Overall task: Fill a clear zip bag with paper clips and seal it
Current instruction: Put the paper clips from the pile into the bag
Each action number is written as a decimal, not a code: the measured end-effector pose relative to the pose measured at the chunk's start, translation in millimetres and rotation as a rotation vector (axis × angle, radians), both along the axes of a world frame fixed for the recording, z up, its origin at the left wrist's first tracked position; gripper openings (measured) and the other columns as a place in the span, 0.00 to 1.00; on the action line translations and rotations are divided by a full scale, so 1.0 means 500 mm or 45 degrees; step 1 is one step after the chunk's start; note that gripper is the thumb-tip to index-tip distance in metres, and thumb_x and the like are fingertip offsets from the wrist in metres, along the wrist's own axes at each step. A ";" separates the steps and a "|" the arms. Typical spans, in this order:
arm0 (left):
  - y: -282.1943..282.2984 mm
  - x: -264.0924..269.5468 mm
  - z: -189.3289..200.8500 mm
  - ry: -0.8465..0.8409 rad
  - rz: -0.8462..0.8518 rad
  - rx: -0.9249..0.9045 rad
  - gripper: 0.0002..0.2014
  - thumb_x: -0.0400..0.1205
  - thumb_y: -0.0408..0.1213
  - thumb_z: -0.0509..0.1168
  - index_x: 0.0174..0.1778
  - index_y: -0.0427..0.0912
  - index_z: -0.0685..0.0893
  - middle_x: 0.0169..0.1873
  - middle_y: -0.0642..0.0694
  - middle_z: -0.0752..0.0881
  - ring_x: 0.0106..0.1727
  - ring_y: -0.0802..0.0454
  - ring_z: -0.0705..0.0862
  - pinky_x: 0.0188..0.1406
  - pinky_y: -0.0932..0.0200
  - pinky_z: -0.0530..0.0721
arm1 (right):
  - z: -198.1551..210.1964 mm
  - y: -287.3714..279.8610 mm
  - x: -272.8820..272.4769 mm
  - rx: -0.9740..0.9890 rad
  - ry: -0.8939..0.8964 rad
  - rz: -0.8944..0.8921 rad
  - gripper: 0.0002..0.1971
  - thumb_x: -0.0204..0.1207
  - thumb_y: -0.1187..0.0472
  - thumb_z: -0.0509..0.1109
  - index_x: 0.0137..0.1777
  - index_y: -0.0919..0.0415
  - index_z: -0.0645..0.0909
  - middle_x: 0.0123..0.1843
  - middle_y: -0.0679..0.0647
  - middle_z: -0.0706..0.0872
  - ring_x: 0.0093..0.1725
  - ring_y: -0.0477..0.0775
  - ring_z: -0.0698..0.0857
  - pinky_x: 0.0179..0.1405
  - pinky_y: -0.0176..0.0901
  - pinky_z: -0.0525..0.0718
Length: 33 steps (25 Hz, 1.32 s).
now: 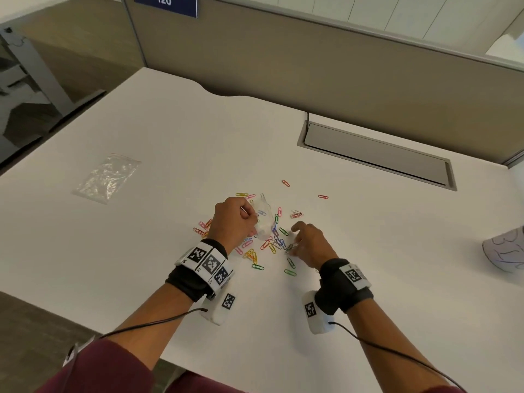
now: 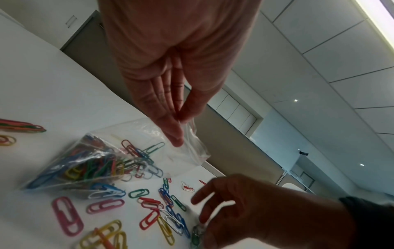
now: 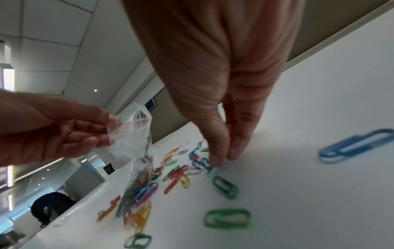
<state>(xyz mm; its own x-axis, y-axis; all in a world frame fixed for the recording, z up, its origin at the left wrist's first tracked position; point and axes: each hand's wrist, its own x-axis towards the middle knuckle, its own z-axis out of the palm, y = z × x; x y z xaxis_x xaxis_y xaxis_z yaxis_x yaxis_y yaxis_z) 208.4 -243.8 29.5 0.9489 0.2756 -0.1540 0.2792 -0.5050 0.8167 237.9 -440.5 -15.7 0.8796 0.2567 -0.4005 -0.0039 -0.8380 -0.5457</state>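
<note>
On the worktop (image 1: 368,251), loose paper clips (image 1: 272,245) lie scattered between the left hand (image 1: 234,218) and right hand (image 1: 310,245). The zip bag (image 1: 263,219), clips inside, stands just right of the left hand. A spare bag (image 1: 107,177) lies well apart, far left.

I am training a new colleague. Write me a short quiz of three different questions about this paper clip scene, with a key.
1. True or false: the zip bag held by the left hand already contains paper clips.
2. Multiple choice: the right hand is A) sealing the bag, B) picking clips off the white table, C) resting idle.
3. Fill in: a pack of spare bags lies far to the person's ____.

Key: 1 true; 2 B; 3 left.
</note>
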 end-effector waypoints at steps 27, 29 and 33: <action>-0.006 -0.001 0.001 -0.001 -0.002 -0.010 0.03 0.80 0.31 0.70 0.44 0.34 0.86 0.33 0.39 0.92 0.31 0.49 0.92 0.36 0.57 0.92 | -0.032 0.049 0.012 -0.155 -0.245 0.444 0.27 0.70 0.46 0.76 0.66 0.56 0.79 0.70 0.58 0.75 0.66 0.61 0.74 0.59 0.53 0.82; -0.006 -0.001 0.000 0.002 -0.001 -0.014 0.03 0.80 0.31 0.70 0.44 0.34 0.86 0.33 0.39 0.92 0.30 0.50 0.92 0.35 0.59 0.91 | -0.038 0.050 0.005 -0.160 -0.290 0.469 0.22 0.71 0.49 0.76 0.63 0.57 0.82 0.71 0.58 0.76 0.67 0.62 0.73 0.60 0.52 0.81; -0.007 -0.001 -0.002 0.001 -0.006 -0.006 0.03 0.80 0.31 0.70 0.44 0.35 0.86 0.32 0.40 0.92 0.25 0.56 0.88 0.32 0.63 0.90 | -0.042 0.052 0.006 -0.018 -0.404 0.373 0.08 0.77 0.62 0.70 0.53 0.60 0.87 0.57 0.60 0.84 0.56 0.62 0.81 0.52 0.48 0.82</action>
